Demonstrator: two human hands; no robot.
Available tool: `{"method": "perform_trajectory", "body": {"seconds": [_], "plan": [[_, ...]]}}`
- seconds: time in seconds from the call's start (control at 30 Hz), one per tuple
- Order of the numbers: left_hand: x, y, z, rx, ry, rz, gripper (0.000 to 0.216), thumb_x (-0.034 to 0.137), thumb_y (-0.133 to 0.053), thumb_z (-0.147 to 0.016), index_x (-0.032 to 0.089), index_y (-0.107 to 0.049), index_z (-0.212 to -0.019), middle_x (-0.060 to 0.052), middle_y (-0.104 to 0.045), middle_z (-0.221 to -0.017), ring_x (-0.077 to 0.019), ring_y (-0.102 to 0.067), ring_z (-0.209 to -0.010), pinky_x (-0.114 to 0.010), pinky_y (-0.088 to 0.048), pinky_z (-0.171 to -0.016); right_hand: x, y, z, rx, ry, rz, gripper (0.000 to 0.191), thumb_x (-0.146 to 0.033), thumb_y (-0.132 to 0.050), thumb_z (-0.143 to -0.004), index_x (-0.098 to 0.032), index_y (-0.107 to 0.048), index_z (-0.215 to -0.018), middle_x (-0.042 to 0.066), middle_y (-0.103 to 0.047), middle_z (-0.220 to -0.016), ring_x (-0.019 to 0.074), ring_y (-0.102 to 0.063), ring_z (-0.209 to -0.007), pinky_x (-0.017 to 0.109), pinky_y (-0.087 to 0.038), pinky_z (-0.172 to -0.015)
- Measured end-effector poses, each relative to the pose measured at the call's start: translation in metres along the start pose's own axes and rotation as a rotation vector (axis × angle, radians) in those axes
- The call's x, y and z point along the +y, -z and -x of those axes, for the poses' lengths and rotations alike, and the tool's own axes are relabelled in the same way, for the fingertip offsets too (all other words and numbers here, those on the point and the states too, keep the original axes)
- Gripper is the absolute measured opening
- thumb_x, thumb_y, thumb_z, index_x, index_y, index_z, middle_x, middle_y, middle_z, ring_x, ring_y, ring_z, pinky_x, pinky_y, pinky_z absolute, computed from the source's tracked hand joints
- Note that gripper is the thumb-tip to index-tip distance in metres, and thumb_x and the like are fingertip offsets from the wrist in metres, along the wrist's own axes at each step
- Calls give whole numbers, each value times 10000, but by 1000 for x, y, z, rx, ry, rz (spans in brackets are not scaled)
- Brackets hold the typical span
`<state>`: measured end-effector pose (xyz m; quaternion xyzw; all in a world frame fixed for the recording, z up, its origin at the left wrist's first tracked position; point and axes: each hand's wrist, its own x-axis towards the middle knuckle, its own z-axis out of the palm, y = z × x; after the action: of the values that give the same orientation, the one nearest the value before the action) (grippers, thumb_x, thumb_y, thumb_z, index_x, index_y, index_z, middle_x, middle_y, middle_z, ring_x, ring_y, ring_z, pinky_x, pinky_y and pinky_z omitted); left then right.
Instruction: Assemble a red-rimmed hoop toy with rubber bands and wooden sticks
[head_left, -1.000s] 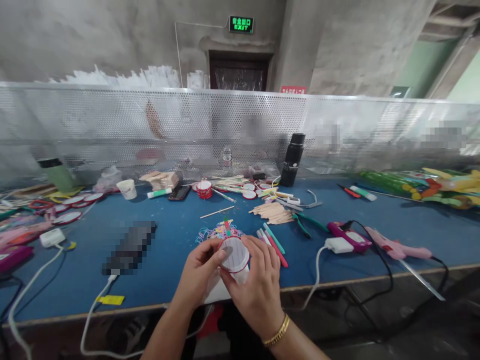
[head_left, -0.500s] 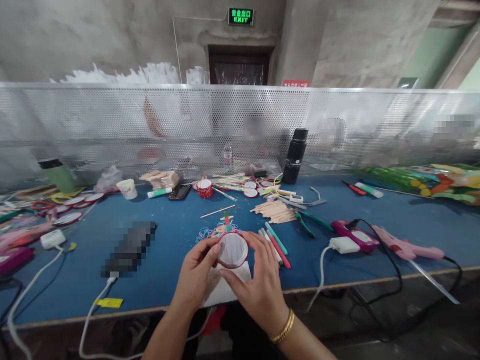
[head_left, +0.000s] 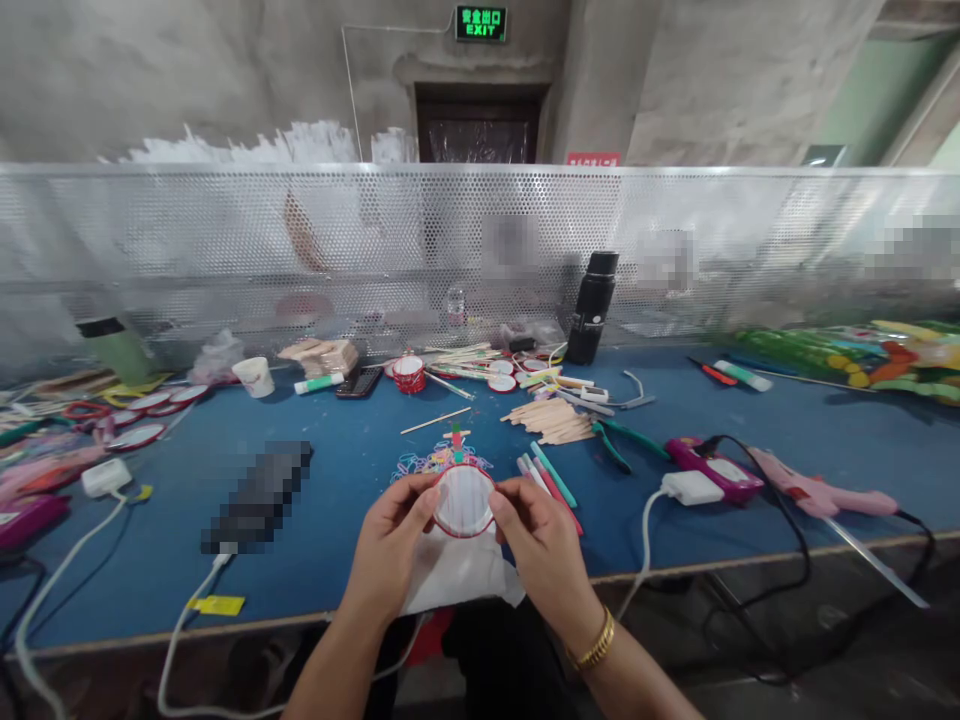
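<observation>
Between my two hands is a round white disc with a red rim (head_left: 464, 502), held upright above the front edge of the table. My left hand (head_left: 394, 540) pinches its left edge between thumb and fingers. On the opposite edge, my right hand (head_left: 546, 545) grips with thumb and fingertips; a gold bracelet is on that wrist. A small green and red piece (head_left: 457, 445) shows just above the rim; whether it joins the disc I cannot tell. Beneath the hands lies a white paper (head_left: 461, 572). Colourful paper clips (head_left: 427, 462) are scattered just behind.
Right of my hands are marker pens (head_left: 553, 475), wooden sticks (head_left: 551, 420), green-handled pliers (head_left: 619, 445) and a pink glue gun (head_left: 817, 485). A phone (head_left: 259, 497) on a cable lies left. Behind stand a black bottle (head_left: 592, 308), a paper cup (head_left: 255, 377) and a perforated metal screen (head_left: 360, 250).
My right hand has shifted from spread fingers around the disc to a pinch on its right edge. The left hand keeps its hold, and more of the white paper shows.
</observation>
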<state>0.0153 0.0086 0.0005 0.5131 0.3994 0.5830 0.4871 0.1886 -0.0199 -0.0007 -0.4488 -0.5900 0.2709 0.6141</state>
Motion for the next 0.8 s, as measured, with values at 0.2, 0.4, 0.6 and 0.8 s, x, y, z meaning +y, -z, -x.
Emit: {"method": "perform_trajectory", "body": {"seconds": [0.2, 0.4, 0.6, 0.8], "plan": [[0, -1, 0, 20, 1, 25, 362, 489, -815, -742, 181, -785, -930, -29, -691, -789, -121, -526, -662, -244, -433, -638, 3, -6, -1, 50, -51, -89, 312, -492, -589, -930, -187, -654, -925, 1, -635, -676, 137, -575, -520, 257, -491, -475], [2, -8, 0, 84, -29, 141, 386, 528, -790, -755, 172, -783, -904, -13, -654, -696, -112, -521, -635, -225, -415, -599, 2, -12, -2, 241, 160, 171, 238, -391, -562, -951, -185, -662, -885, 32, -673, -785, 154, -607, -681, 286, -523, -647], [-4, -8, 1, 71, -71, 130, 389, 536, -751, -795, 171, -781, -925, -39, -702, -793, -129, -565, -689, -234, -436, -632, 7, -15, 4, 260, 222, 274, 243, -359, -523, -975, -180, -650, -870, 31, -663, -766, 154, -590, -678, 282, -479, -655], [0, -8, 2, 104, -74, 158, 390, 519, -786, -761, 171, -791, -938, -14, -668, -740, -111, -551, -675, -217, -432, -620, 12, -15, 7, 259, 286, 307, 218, -328, -521, -978, -183, -647, -874, 24, -662, -758, 152, -599, -670, 271, -465, -638]]}}
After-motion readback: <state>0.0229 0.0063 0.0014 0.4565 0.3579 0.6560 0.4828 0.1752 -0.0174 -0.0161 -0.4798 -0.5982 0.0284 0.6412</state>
